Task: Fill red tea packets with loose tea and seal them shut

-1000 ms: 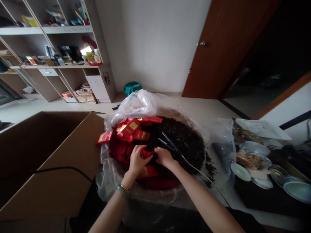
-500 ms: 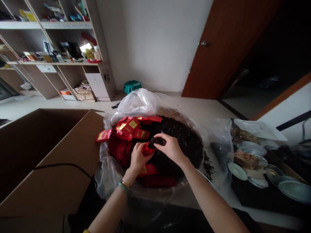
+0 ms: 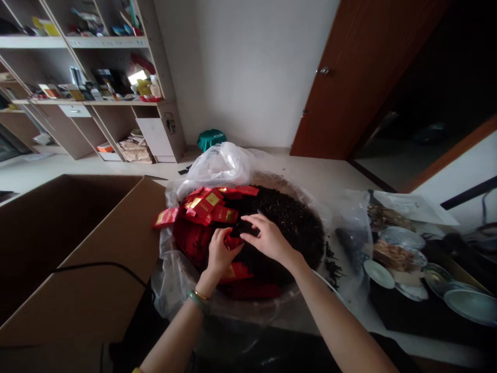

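A wide basin lined with clear plastic (image 3: pixel 171 280) holds a heap of dark loose tea leaves (image 3: pixel 298 217) and a pile of small red and gold packets (image 3: pixel 205 204). My left hand (image 3: pixel 218 254) is closed round one small red packet (image 3: pixel 232 241) above the basin. My right hand (image 3: pixel 267 238) pinches a clump of dark tea leaves (image 3: pixel 245 229) right at the mouth of that packet. More red packets (image 3: pixel 238 272) lie under my hands.
A large open cardboard box (image 3: pixel 81 248) stands to the left with a black cable across it. To the right lie plates and bowls (image 3: pixel 404 269) on a dark tray. Shelves (image 3: pixel 89 93) and a brown door (image 3: pixel 349 77) stand behind.
My right hand left the black tongs in the basin, lifted a pinch of tea leaves, and now has brought it down to the red packet in my left hand.
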Demonstrator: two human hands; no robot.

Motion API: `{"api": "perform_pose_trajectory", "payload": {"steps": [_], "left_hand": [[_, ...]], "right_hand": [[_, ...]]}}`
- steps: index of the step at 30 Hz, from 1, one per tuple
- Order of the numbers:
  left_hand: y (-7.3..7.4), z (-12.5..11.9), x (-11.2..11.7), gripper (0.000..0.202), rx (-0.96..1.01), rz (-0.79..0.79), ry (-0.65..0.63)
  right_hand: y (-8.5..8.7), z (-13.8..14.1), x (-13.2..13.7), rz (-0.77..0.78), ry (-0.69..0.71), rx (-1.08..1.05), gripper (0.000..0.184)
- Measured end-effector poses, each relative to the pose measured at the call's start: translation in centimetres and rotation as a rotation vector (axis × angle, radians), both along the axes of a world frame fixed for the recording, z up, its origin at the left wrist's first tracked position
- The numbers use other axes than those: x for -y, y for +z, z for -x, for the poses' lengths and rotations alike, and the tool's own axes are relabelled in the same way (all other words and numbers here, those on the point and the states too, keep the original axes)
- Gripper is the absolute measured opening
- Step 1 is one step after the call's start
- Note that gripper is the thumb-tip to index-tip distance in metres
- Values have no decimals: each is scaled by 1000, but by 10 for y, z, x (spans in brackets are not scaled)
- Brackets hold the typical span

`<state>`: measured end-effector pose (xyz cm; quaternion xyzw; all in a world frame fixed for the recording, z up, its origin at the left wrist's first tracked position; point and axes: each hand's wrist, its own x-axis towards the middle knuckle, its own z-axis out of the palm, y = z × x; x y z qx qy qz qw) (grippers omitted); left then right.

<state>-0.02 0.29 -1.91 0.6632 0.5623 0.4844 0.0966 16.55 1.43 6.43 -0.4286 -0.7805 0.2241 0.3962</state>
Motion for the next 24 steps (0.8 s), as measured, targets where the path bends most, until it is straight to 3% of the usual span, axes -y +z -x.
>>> {"api": "perform_pose_trajectory", "payload": {"steps": [2, 5, 10, 14, 17, 20, 24], "left_hand": [[-1, 0, 0, 40, -2, -10, -1], [-4, 0, -1, 44, -5, 9, 2], [-9, 0, -1, 56, 11, 34, -7], [-8, 0, 0, 54, 12, 33, -22], [-6, 0, 1, 46, 11, 23, 20], [-7, 0, 1, 38, 1, 43, 16], [-7, 1, 3, 42, 9, 96, -62]], "right_hand": [[-1, 2, 1, 24, 53, 28, 26], [-1, 2, 0, 12, 5, 3, 12], [4, -3, -2, -18, -88, -124, 13], [6, -3, -2, -24, -99, -175, 15], [7, -1, 1, -82, -62, -39, 13], [5, 3, 5, -105, 87, 185, 18], [2, 9, 9, 45, 144, 470, 19]]}}
